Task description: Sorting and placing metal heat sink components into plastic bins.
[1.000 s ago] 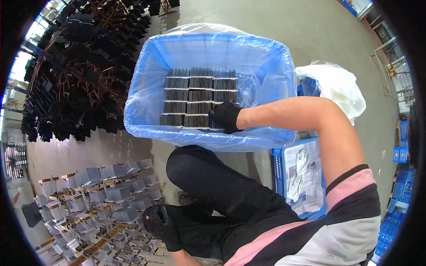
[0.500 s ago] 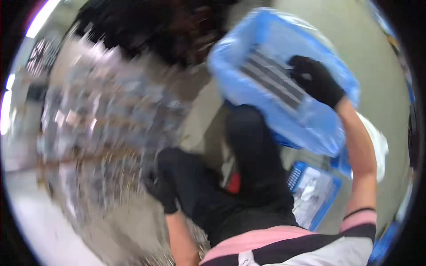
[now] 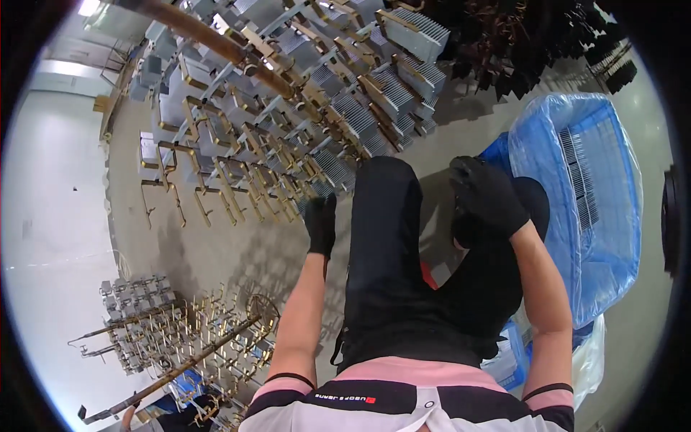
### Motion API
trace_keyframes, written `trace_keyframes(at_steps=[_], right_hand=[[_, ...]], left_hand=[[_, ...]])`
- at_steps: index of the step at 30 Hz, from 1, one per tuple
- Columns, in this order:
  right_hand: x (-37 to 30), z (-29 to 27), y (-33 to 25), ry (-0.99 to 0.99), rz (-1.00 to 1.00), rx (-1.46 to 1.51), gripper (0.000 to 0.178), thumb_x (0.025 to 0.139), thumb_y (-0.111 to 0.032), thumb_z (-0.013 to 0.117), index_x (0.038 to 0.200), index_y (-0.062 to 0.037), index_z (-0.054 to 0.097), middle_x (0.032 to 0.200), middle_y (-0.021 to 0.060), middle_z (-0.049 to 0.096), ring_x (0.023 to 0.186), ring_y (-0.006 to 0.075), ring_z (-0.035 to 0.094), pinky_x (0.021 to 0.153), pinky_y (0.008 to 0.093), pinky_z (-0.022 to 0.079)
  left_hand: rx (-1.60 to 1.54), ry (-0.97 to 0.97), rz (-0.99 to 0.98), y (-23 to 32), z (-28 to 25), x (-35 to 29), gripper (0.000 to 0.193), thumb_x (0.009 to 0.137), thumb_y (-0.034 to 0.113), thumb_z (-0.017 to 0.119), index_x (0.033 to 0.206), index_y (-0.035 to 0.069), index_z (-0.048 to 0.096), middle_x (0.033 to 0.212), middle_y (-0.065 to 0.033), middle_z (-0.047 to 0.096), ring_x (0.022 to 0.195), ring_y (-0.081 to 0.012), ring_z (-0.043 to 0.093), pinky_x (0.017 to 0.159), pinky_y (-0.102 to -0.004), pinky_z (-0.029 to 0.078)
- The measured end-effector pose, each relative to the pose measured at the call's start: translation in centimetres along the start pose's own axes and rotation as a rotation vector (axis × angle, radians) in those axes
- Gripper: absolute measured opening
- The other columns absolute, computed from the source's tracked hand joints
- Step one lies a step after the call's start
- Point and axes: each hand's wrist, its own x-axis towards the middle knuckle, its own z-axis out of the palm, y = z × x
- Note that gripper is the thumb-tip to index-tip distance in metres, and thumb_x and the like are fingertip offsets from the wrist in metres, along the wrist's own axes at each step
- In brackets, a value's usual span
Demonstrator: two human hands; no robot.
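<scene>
My left hand (image 3: 320, 225), in a black glove, is beside the lower edge of a hanging rack. Its fingers point toward the grey finned heat sinks (image 3: 350, 115) on the rack's brass-coloured hooks (image 3: 229, 189). The fingertips look apart and I see nothing held, though whether they touch a heat sink is unclear. Over my right knee is my right hand (image 3: 488, 196), also gloved in black, fingers loosely spread with nothing visible in them. To its right, a blue crate lined with clear blue plastic (image 3: 610, 252) holds a row of finned heat sinks (image 3: 578, 176).
A brown rack bar (image 3: 194, 30) crosses the upper left. Another rack (image 3: 140, 320) with grey parts stands at the lower left, near another person's arm (image 3: 129, 416). Dark hanging parts (image 3: 518, 47) fill the upper right. A small blue basket (image 3: 512, 353) sits by my right hip.
My view has swung left, bringing the rack closer and the crate to the right. My right hand has left the crate's inside and is over my knee. My left hand has moved up toward the rack.
</scene>
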Motion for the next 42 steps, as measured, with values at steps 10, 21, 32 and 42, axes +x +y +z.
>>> trace_keyframes(at_steps=[10,21,32,42], right_hand=[[0.1,1.2,1.0,0.082,-0.015,-0.021,0.03,0.089,-0.02,0.066,0.113,-0.0025,0.062,0.103,0.0216,0.067,0.094,0.0389,0.064,0.079,0.0446,0.051],[-0.2,0.9,1.5,0.066,0.02,-0.012,0.031,0.089,-0.019,0.067,0.115,-0.0028,0.062,0.1,0.0213,0.067,0.092,0.0381,0.065,0.077,0.0438,0.051],[-0.1,0.5,1.0,0.094,-0.004,0.026,0.031,0.088,-0.018,0.068,0.115,-0.0028,0.062,0.096,0.0215,0.067,0.089,0.0375,0.066,0.074,0.0426,0.051],[-0.1,0.9,0.2,0.125,-0.08,0.081,0.032,0.088,-0.016,0.068,0.117,-0.003,0.061,0.098,0.0212,0.066,0.09,0.0379,0.065,0.075,0.0427,0.051]], left_hand=[[0.294,0.071,-0.115,-0.1,4.0,9.0,0.042,0.076,0.032,0.082,0.069,0.0,0.055,0.061,-0.0062,0.051,0.054,-0.0166,0.046,0.052,-0.0396,0.038],[0.312,0.19,0.029,-1.5,6.6,8.7,0.049,0.069,0.035,0.088,0.064,0.002,0.053,0.056,-0.0025,0.043,0.05,-0.0178,0.035,0.049,-0.0425,0.032],[-0.108,0.138,-0.343,1.5,7.5,8.0,0.042,0.073,0.031,0.087,0.071,0.006,0.054,0.063,-0.0031,0.045,0.051,-0.0137,0.039,0.046,-0.0369,0.038],[-0.426,-0.153,-0.166,1.7,1.4,0.5,0.037,0.083,0.021,0.08,0.092,0.004,0.048,0.069,-0.005,0.052,0.059,-0.0162,0.057,0.049,-0.0341,0.046]])
